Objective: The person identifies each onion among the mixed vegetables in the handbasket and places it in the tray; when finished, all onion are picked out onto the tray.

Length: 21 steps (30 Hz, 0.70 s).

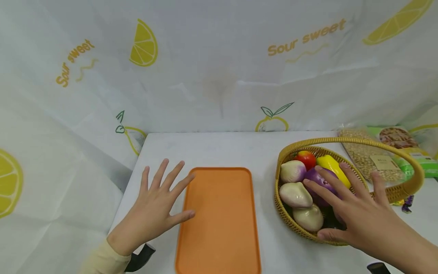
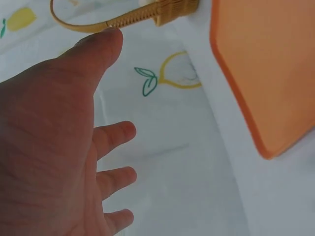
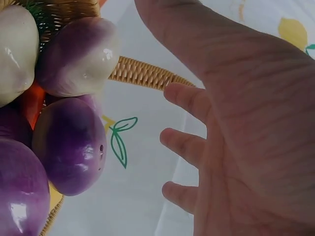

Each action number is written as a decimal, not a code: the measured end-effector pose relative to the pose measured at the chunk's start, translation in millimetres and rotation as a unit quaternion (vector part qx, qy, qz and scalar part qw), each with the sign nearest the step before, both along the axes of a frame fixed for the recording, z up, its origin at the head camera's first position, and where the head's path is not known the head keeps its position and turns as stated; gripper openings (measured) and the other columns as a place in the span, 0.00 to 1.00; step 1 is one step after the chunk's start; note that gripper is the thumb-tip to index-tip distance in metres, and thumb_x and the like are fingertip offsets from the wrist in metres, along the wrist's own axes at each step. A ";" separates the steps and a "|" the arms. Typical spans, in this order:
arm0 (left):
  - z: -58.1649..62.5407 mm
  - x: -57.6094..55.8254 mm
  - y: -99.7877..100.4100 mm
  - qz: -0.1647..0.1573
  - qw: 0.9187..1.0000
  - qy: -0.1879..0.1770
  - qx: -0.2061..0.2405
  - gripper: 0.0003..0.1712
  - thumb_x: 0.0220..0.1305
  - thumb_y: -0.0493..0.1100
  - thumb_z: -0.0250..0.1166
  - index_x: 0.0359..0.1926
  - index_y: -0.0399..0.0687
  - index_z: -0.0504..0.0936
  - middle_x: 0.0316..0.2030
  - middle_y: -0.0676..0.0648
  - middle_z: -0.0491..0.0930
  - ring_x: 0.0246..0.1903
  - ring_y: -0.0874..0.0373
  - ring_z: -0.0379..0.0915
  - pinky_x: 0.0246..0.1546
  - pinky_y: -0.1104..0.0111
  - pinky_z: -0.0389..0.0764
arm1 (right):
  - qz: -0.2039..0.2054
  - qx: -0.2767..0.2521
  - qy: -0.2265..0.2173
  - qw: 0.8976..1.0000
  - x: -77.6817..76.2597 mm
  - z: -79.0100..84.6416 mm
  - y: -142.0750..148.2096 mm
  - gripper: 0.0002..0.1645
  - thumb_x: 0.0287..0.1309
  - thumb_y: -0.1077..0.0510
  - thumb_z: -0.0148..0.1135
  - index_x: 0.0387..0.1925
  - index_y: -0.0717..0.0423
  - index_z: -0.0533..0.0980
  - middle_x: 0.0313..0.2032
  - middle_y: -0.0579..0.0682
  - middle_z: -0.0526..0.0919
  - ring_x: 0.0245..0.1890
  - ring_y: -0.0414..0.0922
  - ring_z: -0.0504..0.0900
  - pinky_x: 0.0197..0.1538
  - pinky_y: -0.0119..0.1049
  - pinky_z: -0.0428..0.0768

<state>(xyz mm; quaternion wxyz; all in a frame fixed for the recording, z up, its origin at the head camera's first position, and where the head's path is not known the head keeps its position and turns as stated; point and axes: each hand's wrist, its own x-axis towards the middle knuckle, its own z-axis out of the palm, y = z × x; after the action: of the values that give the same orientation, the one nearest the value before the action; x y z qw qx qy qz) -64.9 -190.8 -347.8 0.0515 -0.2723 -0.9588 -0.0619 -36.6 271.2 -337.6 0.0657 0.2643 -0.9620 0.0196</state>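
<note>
My left hand (image 1: 155,205) is held with its fingers spread, beside the left edge of an orange rectangular tray (image 1: 219,217); its thumb and index fingertip overlap the tray's edge in the head view. Nothing is in its palm in the left wrist view. Fingers spread wide, my right hand (image 1: 362,217) hovers over the right part of a wicker basket (image 1: 278,207) and hides some of it. Inside are white-and-purple turnip-like vegetables (image 1: 295,195), a purple round vegetable (image 3: 71,147), a red tomato-like piece (image 1: 305,159) and a yellow piece (image 1: 330,167). The right palm holds nothing.
The basket's tall handle (image 1: 342,140) arches over its far side. Behind it on the right lie a clear bag of beige grains (image 1: 369,152) and a green package (image 1: 398,139). A small purple-wrapped item (image 1: 408,203) sits near the handle. Lemon-printed white cloth (image 1: 212,68) hangs behind the white table (image 1: 191,146).
</note>
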 end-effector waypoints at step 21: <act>-122.9 -4.2 -34.4 -0.002 0.969 -0.213 0.123 0.55 0.56 0.73 0.69 0.77 0.55 0.63 0.80 0.40 0.43 0.76 0.31 0.32 0.63 0.26 0.37 | 0.158 -0.155 -0.053 0.974 -40.8 -19.9 -15.5 0.47 0.48 0.47 0.79 0.71 0.43 0.70 0.71 0.44 0.67 0.67 0.35 0.67 0.57 0.16 0.69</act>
<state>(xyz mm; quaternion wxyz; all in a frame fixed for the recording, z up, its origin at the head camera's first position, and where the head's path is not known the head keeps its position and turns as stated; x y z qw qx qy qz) -69.1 -225.3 -470.8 -0.1206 -0.2462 -0.9323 -0.2358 -77.4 255.7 -357.5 0.0508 0.3978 -0.8956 0.1925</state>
